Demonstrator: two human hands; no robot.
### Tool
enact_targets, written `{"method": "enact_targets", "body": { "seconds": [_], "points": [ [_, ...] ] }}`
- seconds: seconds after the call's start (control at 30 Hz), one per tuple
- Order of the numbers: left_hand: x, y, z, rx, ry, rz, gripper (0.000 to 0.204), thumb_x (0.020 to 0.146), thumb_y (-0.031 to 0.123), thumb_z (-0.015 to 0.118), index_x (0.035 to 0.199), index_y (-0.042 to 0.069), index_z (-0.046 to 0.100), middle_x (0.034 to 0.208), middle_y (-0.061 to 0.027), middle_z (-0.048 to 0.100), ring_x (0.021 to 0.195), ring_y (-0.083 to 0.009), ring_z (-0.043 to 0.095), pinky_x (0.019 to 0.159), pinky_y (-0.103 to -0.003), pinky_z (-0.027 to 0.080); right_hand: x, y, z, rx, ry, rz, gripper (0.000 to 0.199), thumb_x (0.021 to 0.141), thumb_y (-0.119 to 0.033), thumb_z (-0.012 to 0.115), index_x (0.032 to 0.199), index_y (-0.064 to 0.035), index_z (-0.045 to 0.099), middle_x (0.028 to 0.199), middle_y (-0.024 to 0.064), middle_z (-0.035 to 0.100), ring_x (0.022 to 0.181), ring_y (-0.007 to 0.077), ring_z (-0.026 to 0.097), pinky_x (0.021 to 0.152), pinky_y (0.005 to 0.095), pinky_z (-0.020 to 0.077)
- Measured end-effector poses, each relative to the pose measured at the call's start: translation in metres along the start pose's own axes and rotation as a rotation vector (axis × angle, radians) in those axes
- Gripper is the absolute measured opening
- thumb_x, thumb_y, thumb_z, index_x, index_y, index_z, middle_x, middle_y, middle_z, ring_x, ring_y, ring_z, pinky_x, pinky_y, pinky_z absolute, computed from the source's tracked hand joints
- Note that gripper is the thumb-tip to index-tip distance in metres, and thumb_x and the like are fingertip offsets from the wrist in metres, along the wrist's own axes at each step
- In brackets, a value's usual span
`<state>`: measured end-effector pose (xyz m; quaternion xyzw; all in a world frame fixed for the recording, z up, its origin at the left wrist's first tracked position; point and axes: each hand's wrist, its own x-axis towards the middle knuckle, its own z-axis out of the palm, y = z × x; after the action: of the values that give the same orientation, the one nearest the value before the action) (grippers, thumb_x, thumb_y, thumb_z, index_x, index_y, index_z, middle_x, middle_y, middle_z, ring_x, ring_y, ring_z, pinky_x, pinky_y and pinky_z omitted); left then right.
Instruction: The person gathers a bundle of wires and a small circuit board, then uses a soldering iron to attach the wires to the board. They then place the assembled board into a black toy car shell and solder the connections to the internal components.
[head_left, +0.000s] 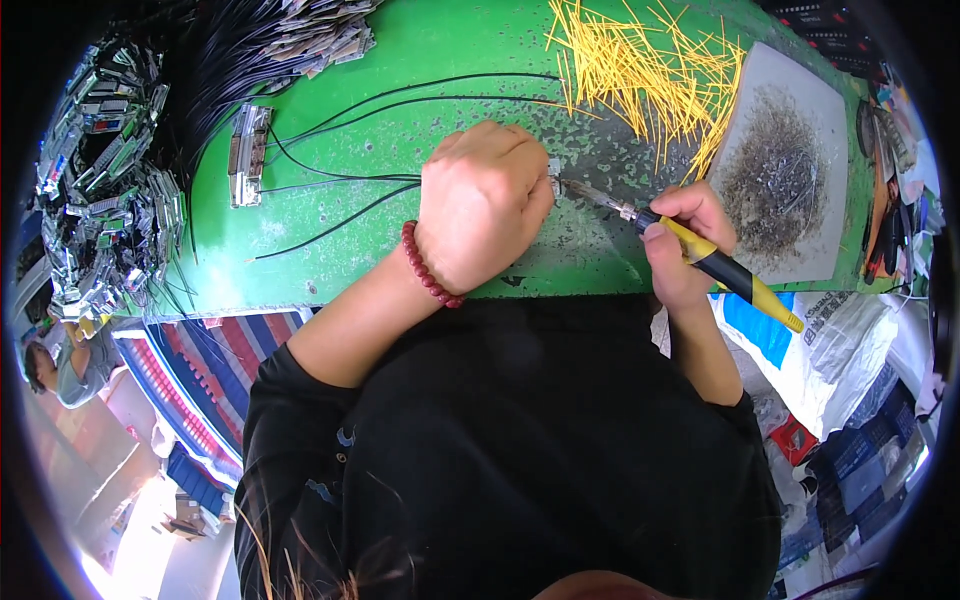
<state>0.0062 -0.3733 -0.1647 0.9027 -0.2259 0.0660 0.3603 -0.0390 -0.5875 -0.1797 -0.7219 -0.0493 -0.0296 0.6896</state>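
Observation:
My right hand (690,240) grips a yellow-and-black soldering iron (725,272) like a pen, with its tip pointing left. Close to that tip, a small pale metallic piece (556,175) pokes out past the fingers of my left hand (485,205). This hand is closed, knuckles up, over black cables (375,179) that run into it from the left. Its fingertips, and whatever else they pinch, are hidden under the hand. Left of it lies a flat silver-and-brown part (248,156) with black cables coming off it. Whether the tip touches the metallic piece, I cannot tell.
Many yellow thin sticks or wires (640,75) lie heaped at the far right, beside a pale board (785,180) covered in dark residue. Piles of metallic parts with black cables (105,180) crowd the left of the green table (330,235). Hand tools (885,200) sit at the right edge.

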Motion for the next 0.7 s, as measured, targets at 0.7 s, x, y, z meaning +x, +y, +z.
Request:
{"method": "enact_targets", "body": {
  "seconds": [0.7],
  "points": [
    [0.017, 0.008, -0.015, 0.110, -0.256, -0.056, 0.009, 0.074, 0.008, 0.061, 0.068, 0.003, 0.057, 0.073, -0.0113, 0.058, 0.073, -0.0323, 0.059, 0.062, -0.042, 0.049, -0.003, 0.001, 0.002, 0.044, 0.062, -0.002, 0.017, 0.079, -0.006, 0.067, 0.087, -0.0013, 0.052, 0.069, -0.0019, 0.053, 0.058, 0.0013, 0.044, 0.052, 0.0187, 0.0341]
  ]
}}
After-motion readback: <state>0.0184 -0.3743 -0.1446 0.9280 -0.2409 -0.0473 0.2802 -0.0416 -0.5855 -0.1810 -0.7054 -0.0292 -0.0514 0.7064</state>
